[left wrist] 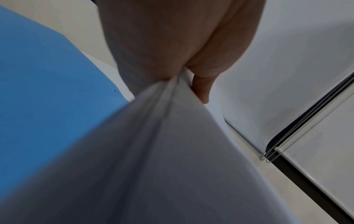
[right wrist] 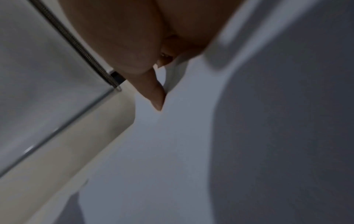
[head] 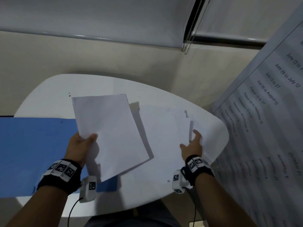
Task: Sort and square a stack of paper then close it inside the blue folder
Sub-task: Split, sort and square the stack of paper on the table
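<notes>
My left hand holds a stack of white paper by its near left corner, thumb on top, lifted and tilted over the table. From the left wrist, the hand pinches the sheets bunched at the corner. The blue folder lies open and flat on the left, also seen from the left wrist. My right hand reaches over loose white sheets on the right, fingers straight against a lifted sheet edge. In the right wrist view the thumb touches the paper; the fingers are hidden.
The white rounded table stands against a cream wall. A roller blind with a bead chain hangs behind it. A large printed sheet listing dates fills the right side, close to the table's right edge.
</notes>
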`<action>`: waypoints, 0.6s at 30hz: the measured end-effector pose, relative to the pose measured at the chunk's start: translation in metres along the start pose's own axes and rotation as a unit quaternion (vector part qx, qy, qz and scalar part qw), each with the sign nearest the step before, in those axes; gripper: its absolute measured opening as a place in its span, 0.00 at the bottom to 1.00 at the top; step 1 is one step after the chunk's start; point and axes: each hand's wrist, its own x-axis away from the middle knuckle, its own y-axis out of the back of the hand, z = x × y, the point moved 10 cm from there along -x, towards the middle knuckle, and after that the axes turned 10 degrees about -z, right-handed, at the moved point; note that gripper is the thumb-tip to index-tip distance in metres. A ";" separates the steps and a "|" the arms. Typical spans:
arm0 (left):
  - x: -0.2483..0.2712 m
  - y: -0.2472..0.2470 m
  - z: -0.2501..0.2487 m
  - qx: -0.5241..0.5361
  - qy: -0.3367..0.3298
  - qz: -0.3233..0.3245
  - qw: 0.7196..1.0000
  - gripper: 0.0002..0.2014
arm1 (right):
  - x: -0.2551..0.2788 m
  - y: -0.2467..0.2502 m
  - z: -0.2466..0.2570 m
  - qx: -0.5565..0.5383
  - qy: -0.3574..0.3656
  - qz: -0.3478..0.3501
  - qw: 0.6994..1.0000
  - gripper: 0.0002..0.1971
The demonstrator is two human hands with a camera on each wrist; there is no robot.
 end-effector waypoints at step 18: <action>0.004 -0.068 0.001 -0.039 0.009 0.077 0.996 0.14 | -0.022 0.210 0.143 -0.105 0.258 -0.192 0.941 0.11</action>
